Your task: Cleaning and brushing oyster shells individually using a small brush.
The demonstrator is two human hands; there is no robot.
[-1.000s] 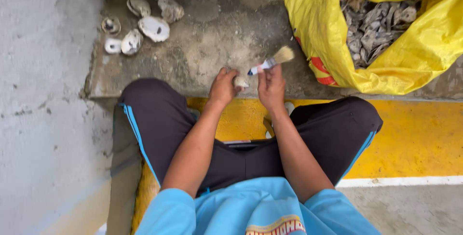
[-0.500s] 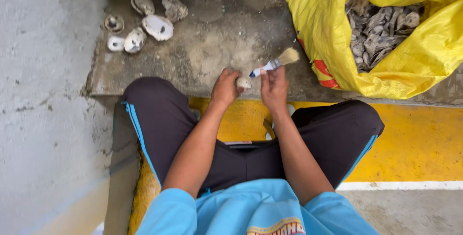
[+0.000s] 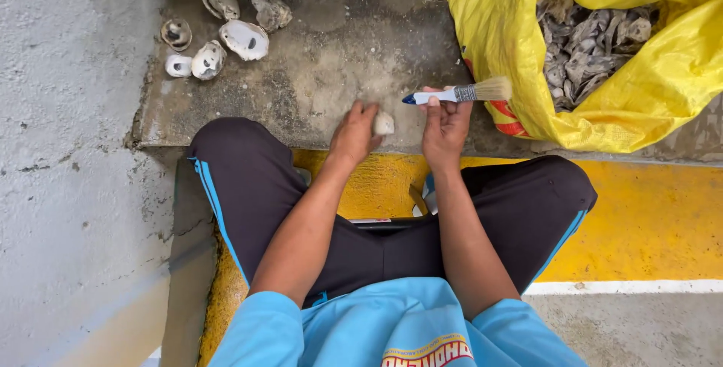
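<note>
My left hand (image 3: 352, 135) grips a small pale shell (image 3: 384, 123) at centre frame, turned up for brushing. My right hand (image 3: 446, 127) clasps a paintbrush (image 3: 458, 94), bristles toward the yellow sack (image 3: 512, 51) upper right. Cleaned shells (image 3: 242, 39) lie upper left.

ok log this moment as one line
left hand: holds small shell | right hand: holds paintbrush | yellow sack: shells inside

We see a rough concrete step (image 3: 339, 73), stained and dusty. Near its far left corner lie several shells (image 3: 226, 28), some open and white inside. At its right end rests a yellow sack (image 3: 512, 43) full of shells.
</note>
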